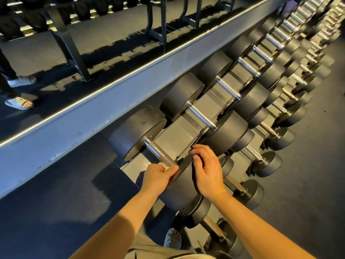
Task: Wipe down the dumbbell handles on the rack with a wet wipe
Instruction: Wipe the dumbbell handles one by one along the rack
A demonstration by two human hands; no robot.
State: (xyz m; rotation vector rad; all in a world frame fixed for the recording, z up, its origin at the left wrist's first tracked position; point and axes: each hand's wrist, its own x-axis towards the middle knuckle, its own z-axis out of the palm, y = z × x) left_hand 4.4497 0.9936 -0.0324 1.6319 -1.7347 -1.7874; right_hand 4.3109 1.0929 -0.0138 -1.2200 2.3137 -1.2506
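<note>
The nearest large dumbbell lies on the top tier of the rack (177,128), its knurled chrome handle (158,152) running from the far black head (134,131) toward me. My left hand (158,176) grips a white wet wipe (165,165) wrapped around the near end of that handle. My right hand (207,169) rests on top of the dumbbell's near head (182,191), fingers curled over its edge. More dumbbells with chrome handles (202,116) line the rack to the upper right.
A mirror (93,43) behind a grey ledge (93,109) reflects racks and a person's feet in white sandals. Smaller dumbbells (265,161) fill the lower tiers to the right. My sandalled foot (172,238) stands on the dark floor (56,202) by the rack's end.
</note>
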